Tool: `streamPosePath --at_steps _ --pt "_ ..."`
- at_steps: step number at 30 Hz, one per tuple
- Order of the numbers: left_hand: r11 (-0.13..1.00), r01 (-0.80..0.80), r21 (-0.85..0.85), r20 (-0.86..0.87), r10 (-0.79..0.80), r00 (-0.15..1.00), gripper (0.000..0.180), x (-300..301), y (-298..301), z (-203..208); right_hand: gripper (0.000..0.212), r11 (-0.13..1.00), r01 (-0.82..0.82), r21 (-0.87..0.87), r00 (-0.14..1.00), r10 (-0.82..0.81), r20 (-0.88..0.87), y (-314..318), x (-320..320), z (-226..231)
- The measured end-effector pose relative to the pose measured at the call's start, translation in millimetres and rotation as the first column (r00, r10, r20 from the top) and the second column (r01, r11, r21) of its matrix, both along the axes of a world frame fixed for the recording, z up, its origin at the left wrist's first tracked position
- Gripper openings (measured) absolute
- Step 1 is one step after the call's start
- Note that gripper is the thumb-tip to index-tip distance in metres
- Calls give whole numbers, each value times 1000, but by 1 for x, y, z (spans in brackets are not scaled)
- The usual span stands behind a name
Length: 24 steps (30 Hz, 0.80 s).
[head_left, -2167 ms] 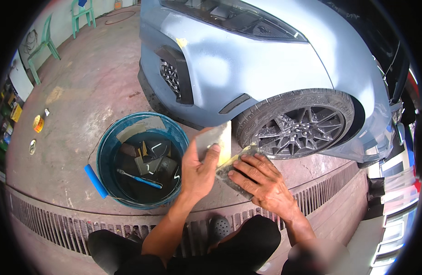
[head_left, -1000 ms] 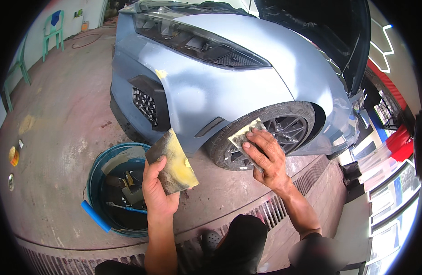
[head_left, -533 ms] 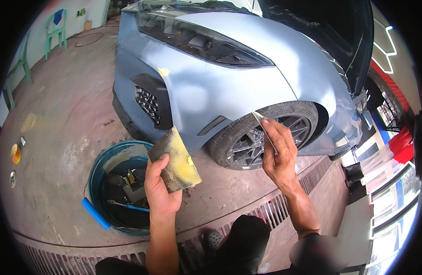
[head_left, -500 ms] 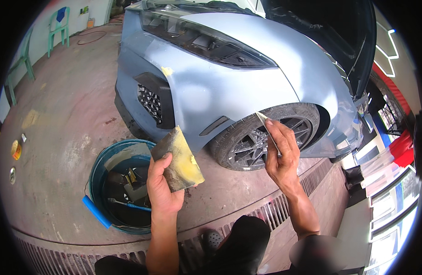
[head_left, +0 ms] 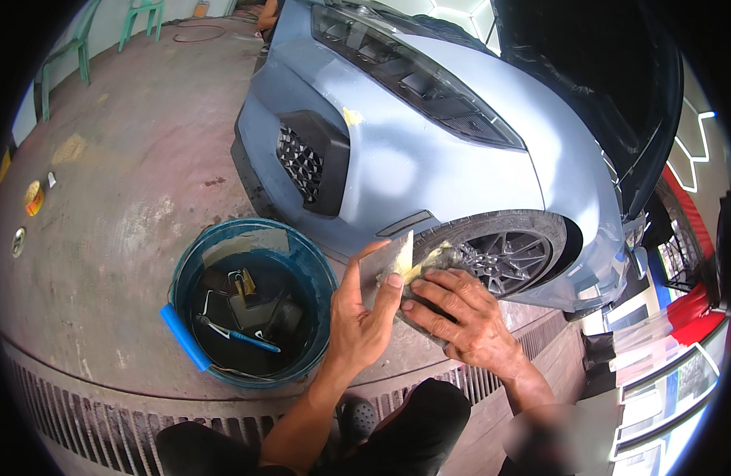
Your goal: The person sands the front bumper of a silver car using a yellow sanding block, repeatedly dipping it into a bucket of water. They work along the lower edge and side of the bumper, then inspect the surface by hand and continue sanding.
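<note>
My hands have come together in front of the front wheel [head_left: 508,254]. Between the thumb and fingers of my left hand [head_left: 361,321] is a thin grey plate [head_left: 373,278], tilted up, with pale yellow putty at its edge. My right hand [head_left: 468,321] is closed, its fingers bent over a thin dark grey putty spreader [head_left: 422,321]. Yellow putty [head_left: 441,251] shows above those fingers. The two flat pieces meet or overlap, and my fingers hide much of both. Beyond stands a grey-blue car [head_left: 381,155], with a small yellow patch [head_left: 352,117] on its front corner.
A teal bucket [head_left: 177,274] of dark water holds a blue-handled brush [head_left: 250,339] and other tools. A floor grate [head_left: 88,412] runs near my feet. Green chairs [head_left: 80,51] and a tape roll [head_left: 34,198] are at the left. Another person's arm [head_left: 268,16] shows behind the car.
My hands were apart and are now together, the left one moved right and the plate turned more edge-on. The view has shifted, so the bucket's inside shows more fully.
</note>
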<state>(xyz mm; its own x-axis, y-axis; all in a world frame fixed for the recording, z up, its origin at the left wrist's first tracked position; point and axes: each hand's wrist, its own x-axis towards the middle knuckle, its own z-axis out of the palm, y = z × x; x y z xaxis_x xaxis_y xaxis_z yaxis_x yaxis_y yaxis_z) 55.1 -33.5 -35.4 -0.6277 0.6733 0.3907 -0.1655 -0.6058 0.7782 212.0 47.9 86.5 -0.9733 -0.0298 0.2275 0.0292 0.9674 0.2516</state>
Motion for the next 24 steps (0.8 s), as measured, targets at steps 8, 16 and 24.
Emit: streamPosePath --at_steps 8,16,24 --pt "976 -32 214 595 -104 797 37 -51 4 -14 54 997 -65 45 986 57 158 -5 16 -10" --pt "871 327 367 641 -492 590 34 -14 8 -13 56 944 -291 -158 954 273 -122 7 7 -46" --pt "855 278 437 598 -507 620 38 -40 -4 -12 57 941 19 -338 980 -85 -181 61 40 -42"
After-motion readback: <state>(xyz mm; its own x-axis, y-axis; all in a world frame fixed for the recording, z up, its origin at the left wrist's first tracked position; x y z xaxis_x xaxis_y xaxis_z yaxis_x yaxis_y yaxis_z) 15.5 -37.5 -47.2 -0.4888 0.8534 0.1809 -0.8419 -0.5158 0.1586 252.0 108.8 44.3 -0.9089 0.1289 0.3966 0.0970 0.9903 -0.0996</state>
